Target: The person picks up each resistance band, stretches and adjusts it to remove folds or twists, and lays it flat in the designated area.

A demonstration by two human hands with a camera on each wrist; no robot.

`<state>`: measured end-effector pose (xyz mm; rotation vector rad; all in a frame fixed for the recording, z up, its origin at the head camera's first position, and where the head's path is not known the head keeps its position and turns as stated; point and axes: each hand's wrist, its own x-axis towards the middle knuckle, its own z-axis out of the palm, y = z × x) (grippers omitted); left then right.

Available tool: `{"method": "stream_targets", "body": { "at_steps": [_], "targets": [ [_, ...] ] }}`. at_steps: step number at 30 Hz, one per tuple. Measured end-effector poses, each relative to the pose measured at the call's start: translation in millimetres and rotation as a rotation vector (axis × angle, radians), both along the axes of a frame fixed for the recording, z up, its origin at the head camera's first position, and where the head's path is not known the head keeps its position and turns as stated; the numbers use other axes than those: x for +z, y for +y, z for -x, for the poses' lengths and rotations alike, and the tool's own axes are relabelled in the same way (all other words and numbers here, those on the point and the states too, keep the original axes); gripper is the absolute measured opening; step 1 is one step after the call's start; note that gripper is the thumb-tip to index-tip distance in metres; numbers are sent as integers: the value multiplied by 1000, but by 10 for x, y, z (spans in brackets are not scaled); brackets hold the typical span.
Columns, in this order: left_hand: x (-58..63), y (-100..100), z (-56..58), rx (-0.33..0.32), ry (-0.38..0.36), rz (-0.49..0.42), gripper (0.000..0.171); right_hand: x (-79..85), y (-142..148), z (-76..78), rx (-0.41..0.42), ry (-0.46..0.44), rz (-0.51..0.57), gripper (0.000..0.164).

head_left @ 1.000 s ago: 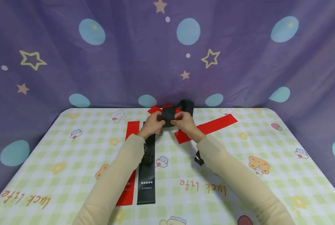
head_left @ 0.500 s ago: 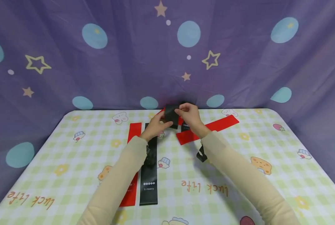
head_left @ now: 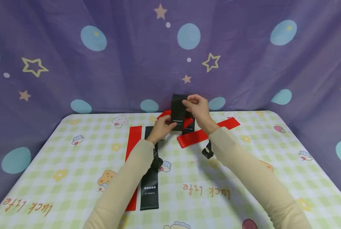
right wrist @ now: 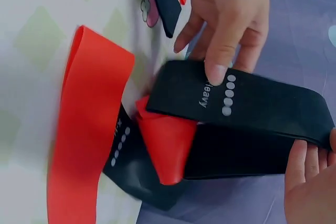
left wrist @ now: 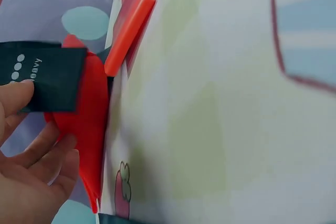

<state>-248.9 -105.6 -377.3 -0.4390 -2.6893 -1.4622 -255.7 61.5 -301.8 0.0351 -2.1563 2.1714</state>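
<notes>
A black loop exercise band (head_left: 177,106) with white dots and "Heavy" printed on it stands stretched upright at the back of the table. My left hand (head_left: 160,129) pinches its lower end, thumb (right wrist: 218,64) over the print. Higher up, my right hand (head_left: 199,109) holds the same band between thumb and fingers. A red band (right wrist: 168,145) bends through or behind the black loop; which of the two I cannot tell. In the left wrist view, fingers of my left hand (left wrist: 37,166) lie against this red band (left wrist: 94,124).
Another printed black band (right wrist: 136,169) lies partly beneath. A flat red band (head_left: 228,123) slants to the right. On the left, a red band (head_left: 134,136) and an X-Heavy black band (head_left: 149,198) lie side by side. A purple curtain (head_left: 147,79) hangs behind the table.
My right hand has moved up and slightly right, drawing the black band's upper end higher. The band's print now shows. My left hand has stayed low, its thumb now on the lower end.
</notes>
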Motion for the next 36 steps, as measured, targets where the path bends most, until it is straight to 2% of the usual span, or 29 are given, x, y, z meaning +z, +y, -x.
{"method": "stream_targets", "body": {
  "at_steps": [5,9,14,20,24,30,32,36],
  "targets": [
    [-30,52,12,18,2,-10,18,3,80,21,-35,2,62,14],
    [-7,93,-8,43,2,5,20,-28,133,42,-63,3,100,17],
    [26,141,-31,33,-3,32,18,-60,188,66,-110,-30,160,16],
    [7,166,-52,36,-11,43,13,-125,278,78,-150,-89,239,24],
    [24,188,-81,46,-2,62,13,-171,331,55,-118,-131,268,35],
    [88,237,-124,47,-12,60,13,-241,358,8,-78,-138,320,56],
    [98,250,-138,34,-42,21,13,-277,375,-17,-37,-151,319,63],
    [113,282,-163,-16,-135,-113,14,-369,397,-81,80,-181,325,77]
  ]
}}
